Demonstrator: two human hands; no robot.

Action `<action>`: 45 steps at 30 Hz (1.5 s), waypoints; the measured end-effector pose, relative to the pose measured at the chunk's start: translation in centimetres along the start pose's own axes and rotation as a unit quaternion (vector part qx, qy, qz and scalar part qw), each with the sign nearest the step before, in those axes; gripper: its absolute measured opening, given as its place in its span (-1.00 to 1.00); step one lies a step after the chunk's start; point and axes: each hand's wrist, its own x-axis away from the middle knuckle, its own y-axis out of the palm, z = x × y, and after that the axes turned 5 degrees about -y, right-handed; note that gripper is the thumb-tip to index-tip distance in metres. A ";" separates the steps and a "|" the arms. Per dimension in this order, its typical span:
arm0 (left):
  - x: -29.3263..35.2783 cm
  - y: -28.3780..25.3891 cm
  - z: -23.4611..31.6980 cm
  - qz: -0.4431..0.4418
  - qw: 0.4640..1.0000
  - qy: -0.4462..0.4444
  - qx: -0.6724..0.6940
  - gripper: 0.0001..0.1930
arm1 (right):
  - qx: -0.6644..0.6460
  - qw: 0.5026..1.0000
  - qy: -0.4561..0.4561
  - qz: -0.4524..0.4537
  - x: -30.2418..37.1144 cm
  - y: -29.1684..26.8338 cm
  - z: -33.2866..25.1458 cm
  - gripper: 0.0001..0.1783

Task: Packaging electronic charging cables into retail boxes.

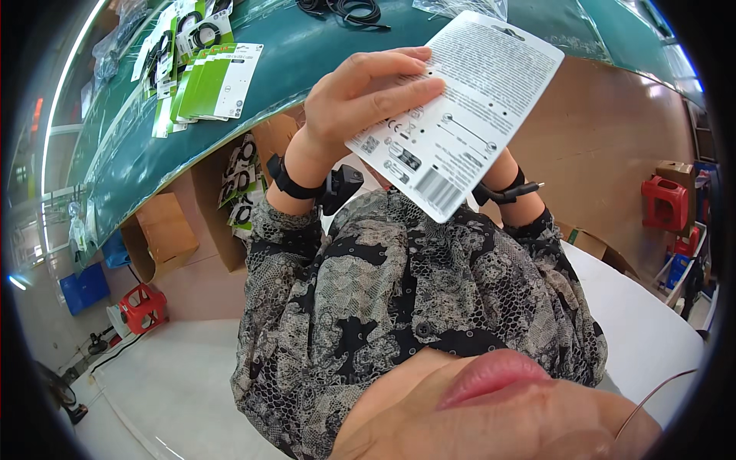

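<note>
My left hand (356,96) grips a white cable packaging card (479,100) by its left edge, with fingers lying across the printed face. The card is tilted, with a hang hole at its far end and a barcode at the near corner. Small cable drawings and dense print cover this side. My right hand (500,170) is behind the card; only the part near the wrist shows, and its fingers are hidden. Black straps circle both wrists, the left one carrying a small black device.
Green-and-white carded cables (211,80) lie stacked on the teal-covered table (284,46) at the far left. Loose black cable (356,11) and a clear plastic bag (464,8) lie at its far side. Below stands an open carton (218,192) with more carded cables. Red stools (143,308) stand on both sides.
</note>
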 end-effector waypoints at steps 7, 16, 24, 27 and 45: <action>-0.7 -0.4 0.7 -0.027 0.999 0.028 -0.003 -0.62 | -0.025 0.997 0.070 -0.033 -0.7 -1.6 -2.0 -0.77; 0.0 -0.5 0.1 -0.026 0.999 0.035 -0.017 -0.62 | -0.037 0.991 0.119 -0.051 -0.1 -2.0 -3.6 -0.84; 3.6 4.2 -0.6 0.157 0.898 -0.380 0.156 -0.83 | -0.422 0.882 0.178 0.113 -2.2 -1.0 -2.0 -0.94; 3.2 5.0 -0.3 0.221 0.812 -0.469 0.267 -0.87 | -0.398 0.888 0.191 0.130 -3.0 -0.5 -1.6 -0.94; 4.6 7.2 -1.5 0.251 0.707 -0.530 0.396 -0.73 | -0.193 0.932 0.284 0.113 -2.9 2.4 0.9 -0.90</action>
